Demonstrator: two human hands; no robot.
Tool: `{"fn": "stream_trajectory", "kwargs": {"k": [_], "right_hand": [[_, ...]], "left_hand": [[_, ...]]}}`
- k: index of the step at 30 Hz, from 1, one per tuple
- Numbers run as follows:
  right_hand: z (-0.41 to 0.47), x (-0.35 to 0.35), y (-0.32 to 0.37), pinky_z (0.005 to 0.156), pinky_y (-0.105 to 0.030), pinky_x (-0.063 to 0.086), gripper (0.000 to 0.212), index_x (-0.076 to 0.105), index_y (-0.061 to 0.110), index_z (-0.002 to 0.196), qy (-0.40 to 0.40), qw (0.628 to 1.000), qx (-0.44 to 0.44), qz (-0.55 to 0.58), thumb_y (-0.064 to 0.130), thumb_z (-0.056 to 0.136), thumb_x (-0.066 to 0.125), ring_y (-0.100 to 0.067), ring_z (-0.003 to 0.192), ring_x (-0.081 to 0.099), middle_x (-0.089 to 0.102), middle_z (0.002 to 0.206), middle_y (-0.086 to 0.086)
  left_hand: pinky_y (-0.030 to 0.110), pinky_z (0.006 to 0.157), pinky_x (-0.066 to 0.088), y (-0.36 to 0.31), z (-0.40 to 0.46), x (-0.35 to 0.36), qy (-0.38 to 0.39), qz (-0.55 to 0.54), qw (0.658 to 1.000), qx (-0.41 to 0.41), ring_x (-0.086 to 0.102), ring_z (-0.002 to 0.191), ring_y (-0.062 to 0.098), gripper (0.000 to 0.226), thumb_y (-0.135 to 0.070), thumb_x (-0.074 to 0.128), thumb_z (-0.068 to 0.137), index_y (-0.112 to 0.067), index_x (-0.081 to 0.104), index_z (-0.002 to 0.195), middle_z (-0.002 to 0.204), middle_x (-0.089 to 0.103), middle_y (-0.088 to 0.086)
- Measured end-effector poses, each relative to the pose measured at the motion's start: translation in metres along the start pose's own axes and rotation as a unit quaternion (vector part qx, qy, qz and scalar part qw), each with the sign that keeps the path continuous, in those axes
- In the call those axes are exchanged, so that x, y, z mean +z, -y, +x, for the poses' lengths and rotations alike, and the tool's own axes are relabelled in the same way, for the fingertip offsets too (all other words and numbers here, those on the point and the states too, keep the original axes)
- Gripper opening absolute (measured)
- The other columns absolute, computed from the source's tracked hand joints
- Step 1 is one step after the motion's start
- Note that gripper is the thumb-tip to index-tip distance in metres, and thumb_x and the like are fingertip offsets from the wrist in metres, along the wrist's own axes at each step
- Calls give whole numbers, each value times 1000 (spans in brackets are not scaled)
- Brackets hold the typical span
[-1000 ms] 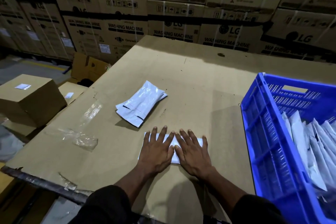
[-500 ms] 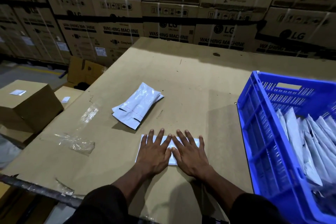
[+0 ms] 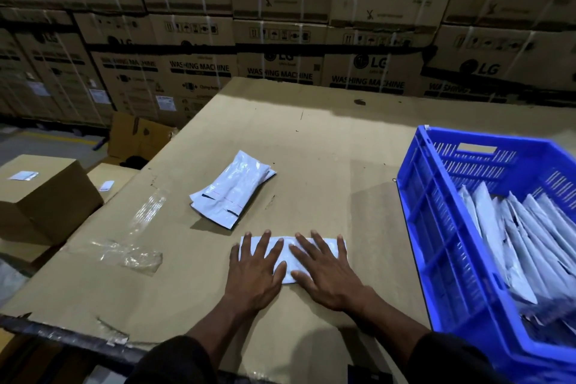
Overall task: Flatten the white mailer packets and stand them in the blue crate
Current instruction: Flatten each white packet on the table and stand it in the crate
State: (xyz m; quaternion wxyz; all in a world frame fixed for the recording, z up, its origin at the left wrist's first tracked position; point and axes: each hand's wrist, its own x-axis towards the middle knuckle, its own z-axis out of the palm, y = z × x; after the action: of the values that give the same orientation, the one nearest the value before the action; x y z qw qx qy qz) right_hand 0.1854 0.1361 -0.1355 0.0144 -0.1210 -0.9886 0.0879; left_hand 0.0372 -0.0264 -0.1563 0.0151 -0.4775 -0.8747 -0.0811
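A white mailer packet (image 3: 288,251) is being pressed flat on the cardboard tabletop (image 3: 327,150) by the left hand (image 3: 254,271) and right hand (image 3: 324,271), fingers straight; a small packet stack (image 3: 232,193) is lying beyond, the blue crate (image 3: 436,227) beside.

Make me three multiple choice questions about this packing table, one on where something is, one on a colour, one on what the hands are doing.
1. Where is the small pile of unflattened mailers?
A. beyond the hands, to their left
B. inside the crate
C. on the brown box

2. What colour is the crate?
A. green
B. blue
C. grey

3. How do the left hand and right hand meet the packet?
A. lifting it
B. folding it
C. pressing it flat, fingers straight

Answers: A, the pile lies on the table farther out; B, its walls are blue; C, both palms lie on it.
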Motion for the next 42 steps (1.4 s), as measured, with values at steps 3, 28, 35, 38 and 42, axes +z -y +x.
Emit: {"fn": "stream_trajectory", "kwargs": {"k": [3, 28, 35, 38, 42], "right_hand": [[-8, -2, -6, 115, -60, -6, 70, 12, 40, 158, 17, 998, -57, -1, 73, 96, 9, -16, 154, -5, 1, 167, 15], [-1, -33, -6, 90, -44, 47, 19, 67, 23, 94, -213, 959, -177, -63, 10, 80, 71, -27, 109, 62, 70, 104, 4], [35, -101, -1, 72, -30, 54, 38, 73, 22, 73, -149, 944, -3, 295, -4, 70, 46, -11, 74, 70, 74, 77, 10], [39, -120, -3, 68, -19, 48, 33, 73, 5, 73, -9, 919, 18, 393, -14, 73, 46, -8, 67, 68, 74, 72, -2], [39, -101, -16, 71, -25, 50, 29, 77, 16, 79, 49, 955, 52, 287, 5, 76, 50, -7, 75, 68, 76, 80, 5]], "left_hand": [[61, 98, 45, 0, 3, -1, 5, -6, 1000, -4, 50, 133, 49, 54, -53, 35, 102, -30, 56, 145, 155, 49, 5], [62, 96, 42, 21, 0, -49, -171, -8, 983, 62, 64, 121, 29, 50, -49, 27, 109, -20, 68, 117, 117, 70, -5], [74, 115, 19, 9, 14, -78, -245, 84, 961, 92, 39, 148, 39, 54, -36, 47, 101, -9, 52, 147, 158, 45, 15], [63, 114, 30, 6, 16, -68, -135, 50, 984, 102, 50, 140, 33, 50, -38, 42, 98, -10, 62, 135, 150, 54, 12], [55, 109, 43, 9, 3, -34, 7, 11, 998, 68, 49, 141, 30, 59, -47, 30, 103, -12, 54, 144, 155, 49, 9]]}}
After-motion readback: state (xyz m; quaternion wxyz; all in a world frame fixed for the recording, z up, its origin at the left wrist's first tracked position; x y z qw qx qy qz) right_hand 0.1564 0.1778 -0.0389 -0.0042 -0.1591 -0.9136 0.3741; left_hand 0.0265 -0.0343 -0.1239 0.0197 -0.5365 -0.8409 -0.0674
